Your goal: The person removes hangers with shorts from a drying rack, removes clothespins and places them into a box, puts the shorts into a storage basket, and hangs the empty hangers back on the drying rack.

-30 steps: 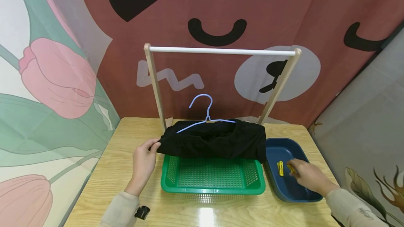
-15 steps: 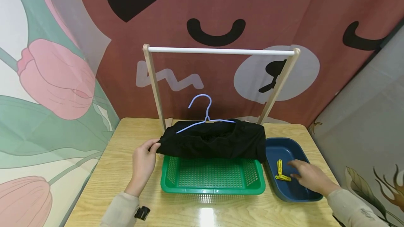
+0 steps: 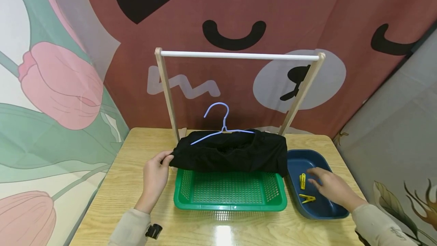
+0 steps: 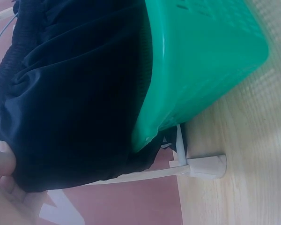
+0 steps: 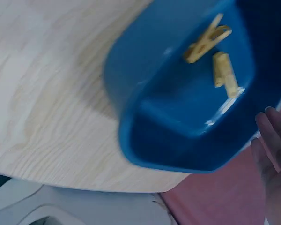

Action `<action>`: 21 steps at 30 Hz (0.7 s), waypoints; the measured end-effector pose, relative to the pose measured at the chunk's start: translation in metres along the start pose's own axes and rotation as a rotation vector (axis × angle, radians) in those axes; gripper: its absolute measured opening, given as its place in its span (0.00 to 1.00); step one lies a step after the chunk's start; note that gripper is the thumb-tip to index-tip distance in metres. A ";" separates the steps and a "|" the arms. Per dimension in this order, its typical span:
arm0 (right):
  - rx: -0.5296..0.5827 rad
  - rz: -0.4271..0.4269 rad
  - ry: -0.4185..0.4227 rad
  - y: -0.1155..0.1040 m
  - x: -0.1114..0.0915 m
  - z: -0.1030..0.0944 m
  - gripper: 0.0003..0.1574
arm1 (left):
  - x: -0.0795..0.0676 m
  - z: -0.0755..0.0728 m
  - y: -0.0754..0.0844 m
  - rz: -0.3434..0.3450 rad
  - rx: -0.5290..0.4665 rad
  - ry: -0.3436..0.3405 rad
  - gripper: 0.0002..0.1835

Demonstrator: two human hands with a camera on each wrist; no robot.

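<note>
In the head view a black garment (image 3: 232, 153) lies across the back of the green basket (image 3: 230, 207). Its gathered, elastic-looking edge shows in the left wrist view. A light-blue hanger (image 3: 224, 127) rests on top, its lower part hidden in the cloth. My left hand (image 3: 156, 174) pinches the garment's left corner between thumb and fingers. Over the blue basin (image 3: 300, 155) is my right hand (image 3: 332, 187), fingers loosely extended, with nothing visible in them. Two yellow clothespins lie on the basin floor: one clothespin (image 3: 302, 181) farther back, the other clothespin (image 3: 308, 198) nearer.
A wooden rack with a white crossbar (image 3: 239, 54) stands behind the basket, its two posts on either side of the garment. The wooden table (image 3: 143, 143) backs onto a printed curtain (image 3: 232, 10). The basin stands close to the basket's right side.
My right hand has let go of a yellow clothespin, which now lies in the basin beside the other one. That hand has lifted slightly. My left hand stays on the garment's corner.
</note>
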State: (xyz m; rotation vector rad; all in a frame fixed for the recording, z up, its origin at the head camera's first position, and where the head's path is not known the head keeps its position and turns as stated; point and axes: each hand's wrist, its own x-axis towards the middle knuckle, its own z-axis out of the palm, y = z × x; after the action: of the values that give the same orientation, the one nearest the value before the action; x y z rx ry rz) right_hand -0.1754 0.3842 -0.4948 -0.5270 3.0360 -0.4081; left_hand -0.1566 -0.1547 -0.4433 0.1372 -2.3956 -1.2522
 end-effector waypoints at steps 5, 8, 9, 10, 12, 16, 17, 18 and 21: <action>0.049 0.026 0.062 -0.014 0.006 -0.008 0.19 | 0.000 0.000 0.000 0.004 -0.013 -0.009 0.08; 0.062 0.031 0.112 -0.023 0.009 -0.014 0.19 | 0.000 -0.001 0.000 0.001 -0.013 -0.015 0.08; 0.064 0.030 0.129 -0.025 0.011 -0.016 0.20 | 0.001 -0.001 0.000 0.003 -0.012 -0.015 0.08; 0.070 0.030 0.145 -0.028 0.012 -0.019 0.20 | 0.000 -0.001 0.000 0.006 -0.013 -0.014 0.08; 0.067 0.025 0.190 -0.032 0.014 -0.026 0.20 | 0.000 -0.001 0.000 0.015 -0.011 -0.008 0.07; 0.073 -0.018 0.296 -0.041 0.019 -0.039 0.20 | 0.000 0.001 0.000 0.033 -0.013 0.003 0.07; 0.073 -0.034 0.325 -0.044 0.020 -0.042 0.20 | 0.000 0.001 0.000 0.031 -0.012 0.005 0.07; 0.080 -0.047 0.346 -0.046 0.021 -0.044 0.20 | 0.000 0.001 0.000 0.030 -0.010 0.005 0.07; 0.108 -0.076 0.401 -0.056 0.024 -0.051 0.21 | 0.001 0.001 0.000 0.026 -0.003 0.003 0.07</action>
State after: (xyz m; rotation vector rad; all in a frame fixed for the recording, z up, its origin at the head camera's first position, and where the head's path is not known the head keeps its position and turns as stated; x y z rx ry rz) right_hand -0.1838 0.3382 -0.4310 -0.6217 3.3496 -0.7632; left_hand -0.1579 -0.1544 -0.4439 0.1066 -2.3851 -1.2434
